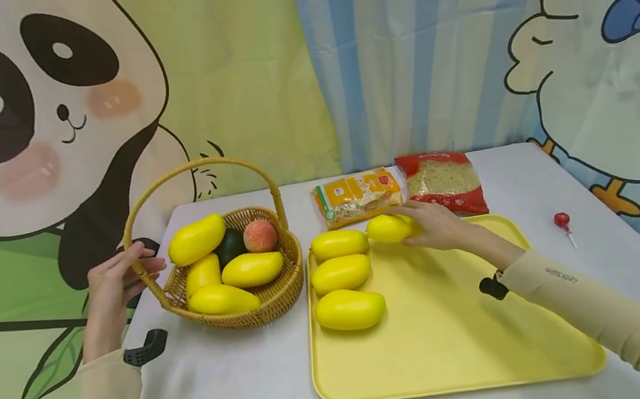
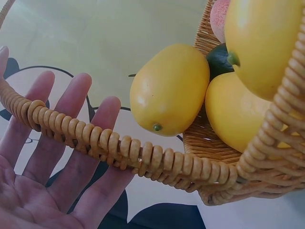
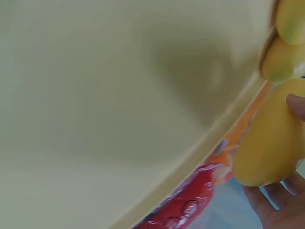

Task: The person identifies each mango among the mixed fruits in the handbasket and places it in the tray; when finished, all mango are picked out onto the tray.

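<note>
My left hand (image 1: 112, 288) is at the left side of the wicker basket (image 1: 273, 302), its fingers (image 2: 71, 102) stretched out behind the arched handle (image 2: 109, 144) and touching it. Yellow mangoes (image 1: 252, 270), a dark green fruit (image 1: 231, 247) and a peach (image 1: 260, 235) lie in the basket. My right hand (image 1: 434, 227) grips a mango (image 1: 387, 228) over the far edge of the yellow tray (image 1: 448, 374), with the thumb on one side and fingers on the other in the right wrist view. Three mangoes (image 1: 350, 309) lie in a column along the tray's left side.
Behind the tray are an orange-yellow food packet (image 1: 357, 198) and a red packet (image 1: 441, 181) with a see-through front. A red lollipop (image 1: 562, 220) lies on the white table (image 1: 225, 396) to the right. Printed curtains (image 1: 248, 64) hang behind.
</note>
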`<state>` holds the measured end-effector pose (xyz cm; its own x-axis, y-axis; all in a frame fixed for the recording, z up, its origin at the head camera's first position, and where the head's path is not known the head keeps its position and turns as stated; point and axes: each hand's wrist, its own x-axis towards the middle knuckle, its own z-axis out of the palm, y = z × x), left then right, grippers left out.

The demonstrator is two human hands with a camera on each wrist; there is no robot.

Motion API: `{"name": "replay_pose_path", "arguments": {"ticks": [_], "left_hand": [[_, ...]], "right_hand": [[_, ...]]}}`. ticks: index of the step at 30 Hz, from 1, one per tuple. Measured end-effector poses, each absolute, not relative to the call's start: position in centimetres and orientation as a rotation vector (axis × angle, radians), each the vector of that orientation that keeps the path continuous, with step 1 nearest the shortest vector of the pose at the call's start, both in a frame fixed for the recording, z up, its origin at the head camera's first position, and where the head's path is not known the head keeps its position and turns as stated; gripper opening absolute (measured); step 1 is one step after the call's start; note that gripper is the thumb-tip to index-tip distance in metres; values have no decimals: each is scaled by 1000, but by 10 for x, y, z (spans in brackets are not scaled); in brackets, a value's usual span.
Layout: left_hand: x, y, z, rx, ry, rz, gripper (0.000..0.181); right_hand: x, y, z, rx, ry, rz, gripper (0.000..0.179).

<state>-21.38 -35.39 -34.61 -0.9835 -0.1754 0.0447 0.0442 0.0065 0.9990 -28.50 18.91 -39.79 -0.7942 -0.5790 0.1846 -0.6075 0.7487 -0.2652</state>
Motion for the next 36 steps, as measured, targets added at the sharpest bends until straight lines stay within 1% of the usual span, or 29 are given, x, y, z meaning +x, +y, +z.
{"name": "replay_pose_path", "arguments": {"ticks": [6, 20, 36], "left_hand": [[-215, -353, -347, 126, -2101, -2138, 25], [-214, -354, -346, 72, -2076, -2165, 21], [-211, -353, -344, 133, -2119, -2106, 23]], "right_hand": [[-290, 200, -413, 972, -2873, 479, 63], [-294, 199, -423, 987, -2887, 528, 63], [-290, 197, -426, 957, -2929, 565, 74]]}}
